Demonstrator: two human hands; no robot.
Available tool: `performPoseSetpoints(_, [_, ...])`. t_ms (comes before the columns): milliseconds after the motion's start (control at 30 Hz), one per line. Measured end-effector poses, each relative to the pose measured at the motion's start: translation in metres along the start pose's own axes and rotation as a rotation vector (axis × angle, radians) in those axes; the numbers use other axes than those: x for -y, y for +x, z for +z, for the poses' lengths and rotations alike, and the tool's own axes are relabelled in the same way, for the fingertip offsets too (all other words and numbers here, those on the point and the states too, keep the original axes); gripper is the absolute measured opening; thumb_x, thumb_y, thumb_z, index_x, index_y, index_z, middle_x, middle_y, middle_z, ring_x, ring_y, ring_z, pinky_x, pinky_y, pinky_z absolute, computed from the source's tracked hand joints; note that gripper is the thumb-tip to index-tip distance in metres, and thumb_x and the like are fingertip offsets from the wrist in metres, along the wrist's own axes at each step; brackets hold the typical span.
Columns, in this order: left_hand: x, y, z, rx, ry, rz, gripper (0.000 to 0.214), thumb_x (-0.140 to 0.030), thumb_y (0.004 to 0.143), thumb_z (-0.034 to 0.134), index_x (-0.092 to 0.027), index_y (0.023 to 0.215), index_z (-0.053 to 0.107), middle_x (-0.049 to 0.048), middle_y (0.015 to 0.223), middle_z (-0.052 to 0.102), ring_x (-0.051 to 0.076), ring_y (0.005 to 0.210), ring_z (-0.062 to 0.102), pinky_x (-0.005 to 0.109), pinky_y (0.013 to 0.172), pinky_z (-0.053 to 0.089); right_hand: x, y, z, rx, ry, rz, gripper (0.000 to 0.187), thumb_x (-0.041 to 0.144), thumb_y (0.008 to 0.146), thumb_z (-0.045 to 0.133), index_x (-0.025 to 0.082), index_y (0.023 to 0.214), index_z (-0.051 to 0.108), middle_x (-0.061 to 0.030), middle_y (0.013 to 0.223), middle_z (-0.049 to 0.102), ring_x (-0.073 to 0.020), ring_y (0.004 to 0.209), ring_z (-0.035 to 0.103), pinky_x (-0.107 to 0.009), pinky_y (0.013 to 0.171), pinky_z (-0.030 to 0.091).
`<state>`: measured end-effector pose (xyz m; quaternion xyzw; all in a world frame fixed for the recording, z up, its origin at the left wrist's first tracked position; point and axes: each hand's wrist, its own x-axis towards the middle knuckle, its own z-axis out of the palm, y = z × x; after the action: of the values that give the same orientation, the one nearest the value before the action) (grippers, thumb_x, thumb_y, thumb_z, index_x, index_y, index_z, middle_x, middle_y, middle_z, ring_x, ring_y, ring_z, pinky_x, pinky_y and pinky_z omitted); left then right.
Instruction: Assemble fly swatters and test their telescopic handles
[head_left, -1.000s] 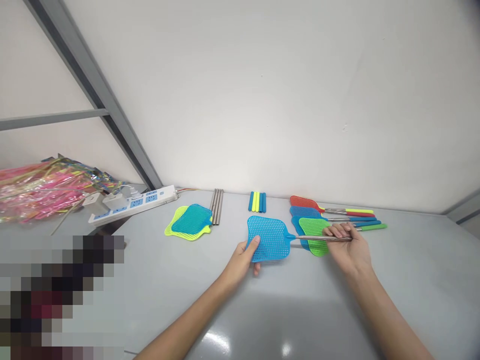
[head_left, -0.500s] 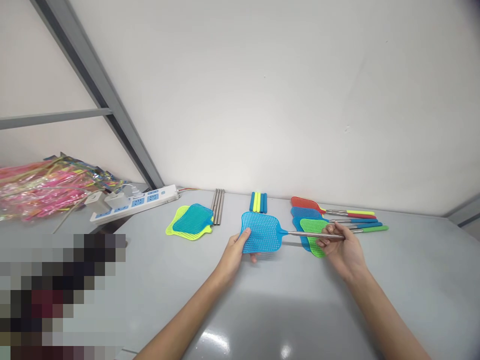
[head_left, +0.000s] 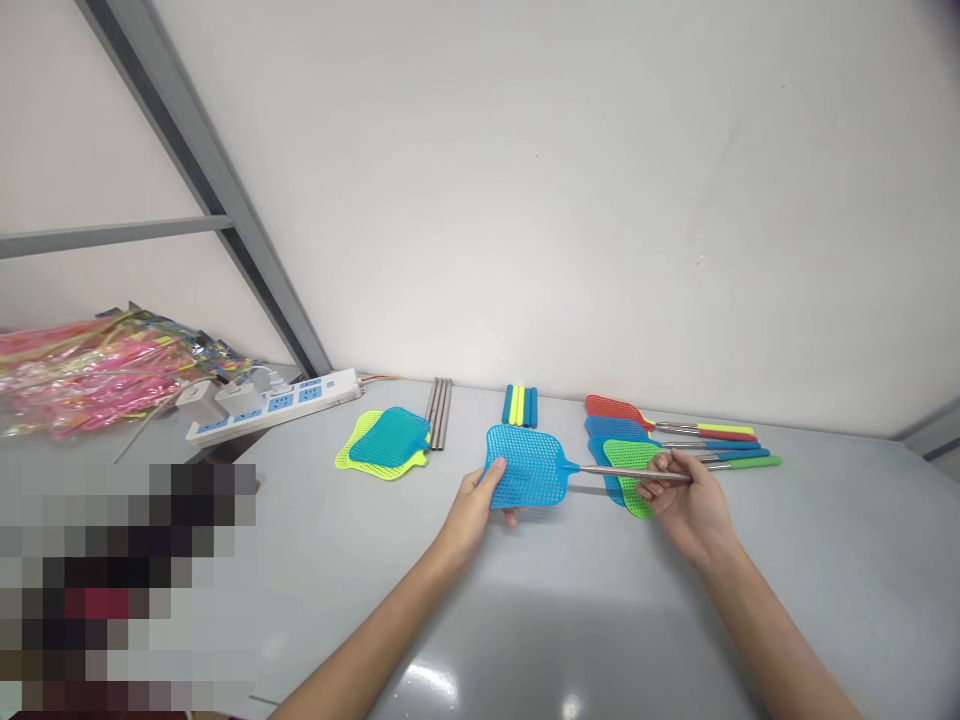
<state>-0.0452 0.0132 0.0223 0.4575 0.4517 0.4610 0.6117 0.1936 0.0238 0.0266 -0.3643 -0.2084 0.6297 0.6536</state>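
Observation:
My left hand [head_left: 472,505] pinches the lower left edge of a blue mesh swatter head [head_left: 525,466], held just above the grey table [head_left: 570,610]. A thin metal rod [head_left: 626,473] sticks out of that head to the right, and my right hand [head_left: 686,500] is closed around the rod's far end. Right behind my right hand lie several finished swatters [head_left: 637,440] with red, blue and green heads and coloured grips.
Loose yellow and teal swatter heads [head_left: 382,443] lie left of centre, beside bare metal rods [head_left: 439,412]. Blue and yellow foam grips [head_left: 520,405] sit by the wall. A white power strip [head_left: 274,403] and a pink glittery bundle [head_left: 90,370] are at the left.
The blue head with its rod has moved left and slightly up from beside the finished swatters; both hands kept their hold and shifted with it.

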Motion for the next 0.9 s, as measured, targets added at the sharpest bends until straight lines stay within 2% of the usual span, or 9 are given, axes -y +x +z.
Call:
performPoseSetpoints(200, [-0.0029,-0.0009,0.0011,-0.022,0.007,0.001,0.034,-0.043,0.074,0.041,-0.013,0.064,0.055,0.0022,0.055,0.057,0.011,0.045,0.049,0.024,0.056,0.04,0.0008,-0.0011,-0.0004,-0.003,-0.011,0.017,0.02,0.029,0.071,0.046,0.017,0.054,0.044,0.0035,0.052,0.039,-0.0078,0.04,0.033,-0.024,0.043,0.032])
performPoseSetpoints(400, [-0.0021,0.0,0.0002,-0.074,-0.015,0.016,0.033,-0.041,0.073,0.043,-0.013,0.06,0.055,0.0023,0.051,0.055,0.013,0.049,0.05,0.025,0.06,0.04,-0.0008,-0.0005,-0.0023,-0.04,-0.082,0.123,0.026,0.038,0.071,0.045,0.017,0.055,0.049,0.005,0.04,0.029,-0.0089,0.037,0.031,-0.023,0.04,0.031])
performPoseSetpoints(733, [-0.0039,0.0008,0.0005,-0.062,-0.058,0.033,0.032,-0.04,0.073,0.043,-0.013,0.063,0.056,0.0025,0.057,0.058,0.011,0.046,0.049,0.024,0.056,0.041,-0.0019,-0.0011,-0.0002,-0.016,-0.078,0.125,0.023,0.035,0.07,0.047,0.017,0.056,0.049,0.0047,0.041,0.031,-0.0084,0.038,0.032,-0.022,0.04,0.03])
performPoseSetpoints(900, [-0.0078,0.0022,0.0004,-0.101,-0.13,0.022,0.032,-0.04,0.072,0.044,-0.013,0.061,0.055,0.0028,0.058,0.058,0.011,0.046,0.049,0.024,0.051,0.041,-0.0047,-0.0004,0.0006,-0.011,-0.072,0.134,0.023,0.035,0.07,0.047,0.017,0.058,0.049,0.0047,0.041,0.032,-0.0089,0.038,0.033,-0.022,0.04,0.031])
